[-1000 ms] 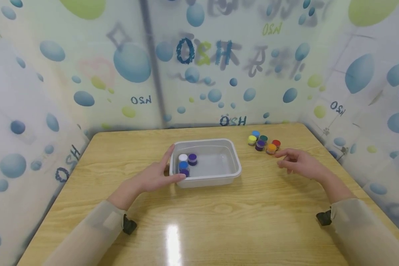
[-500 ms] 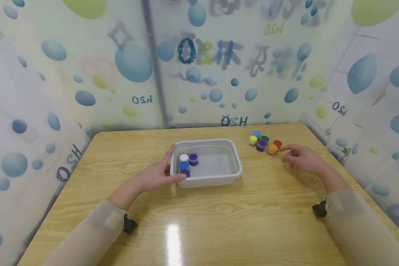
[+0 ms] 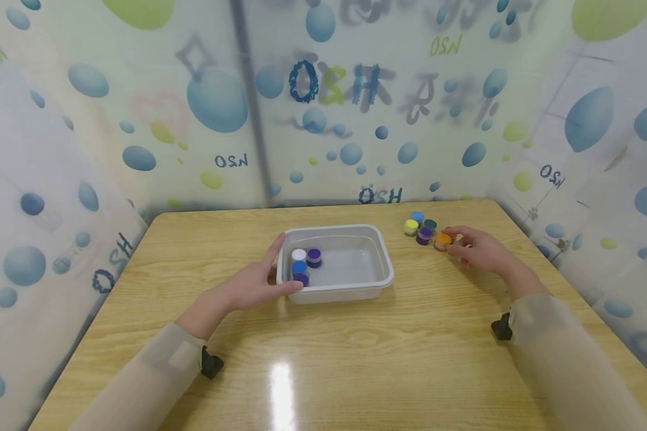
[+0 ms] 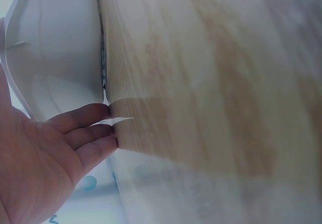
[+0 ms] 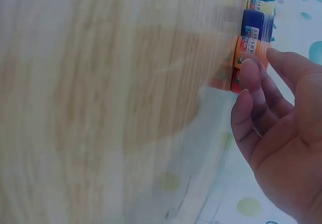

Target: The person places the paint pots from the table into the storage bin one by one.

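My left hand spans the left end of a white plastic tub, thumb across the near rim and index finger along the far corner. In the left wrist view its other fingertips touch the tabletop beside the tub wall. Inside the tub stand small paint jars: one white-lidded, one blue-lidded and two purple ones. My right hand reaches to an orange paint jar, fingertips close around its right side. A red jar is mostly hidden behind those fingers.
More paint jars stand grouped with the orange one: yellow, purple, dark green and light blue. Patterned curtains rise behind and beside the wooden table.
My right hand drew back slightly to the right, then moved in left to the orange and red jars, its fingers now covering the red one. The left hand and tub stayed put.
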